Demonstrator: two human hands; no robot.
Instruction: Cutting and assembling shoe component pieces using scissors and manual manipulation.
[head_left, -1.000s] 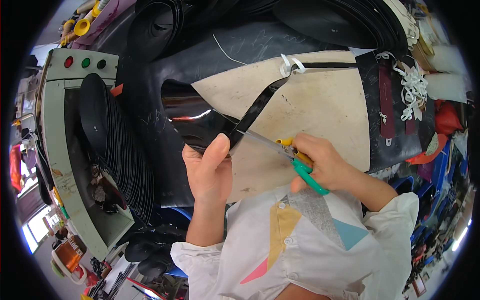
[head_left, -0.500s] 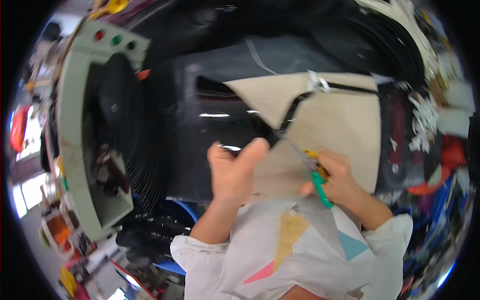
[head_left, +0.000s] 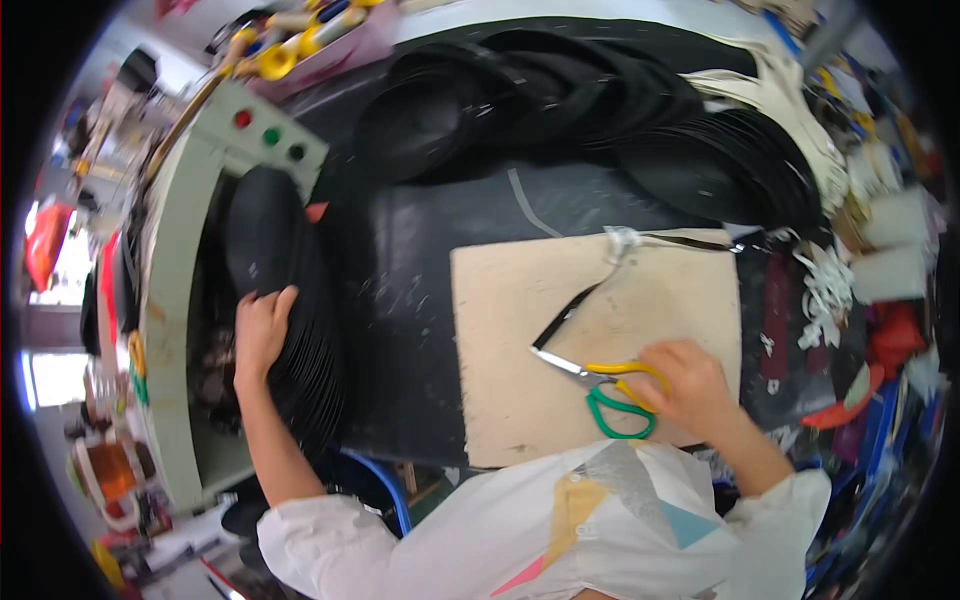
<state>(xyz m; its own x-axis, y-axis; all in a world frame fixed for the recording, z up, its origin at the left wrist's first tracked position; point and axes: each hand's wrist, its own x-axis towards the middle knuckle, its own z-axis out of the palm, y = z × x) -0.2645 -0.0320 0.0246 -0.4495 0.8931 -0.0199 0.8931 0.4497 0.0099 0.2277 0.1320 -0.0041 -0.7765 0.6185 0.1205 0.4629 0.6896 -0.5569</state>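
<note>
Workshop setting: a dark, scuffed work surface (head_left: 420, 300) is crowded at its far edge by heaps of black cut pieces (head_left: 560, 110), with white offcuts (head_left: 830, 290) and assorted clutter along the right.

Machine housing (head_left: 185, 330), pale green, at the left, fitted with a red and a green button; a stack of black pieces (head_left: 285, 300) is stood on edge within and beside it.

Tan board (head_left: 600, 340), laid flat on the surface before the person. It is now bare except for a narrow black strip (head_left: 570, 312) running diagonally from a white tie (head_left: 620, 240) near its top edge down toward the scissors.

Scissors (head_left: 600, 385), one yellow and one green loop, lying on the board with blades pointing left and nearly closed.

Right hand (head_left: 690, 385): curled over the scissor loops, gripping them loosely against the board.

Left hand (head_left: 262, 335): fingers spread and laid flat on the black stack at the machine; nothing is seen clasped in it.

Progress, as judged: one cut appears finished, with the next piece being fetched from the stack; many pieces remain.

Change from the earlier frames: the glossy black piece formerly held over the board by the left hand is gone from it; the left hand has been moved well away to the stack, and the scissors have been lowered to rest.
</note>
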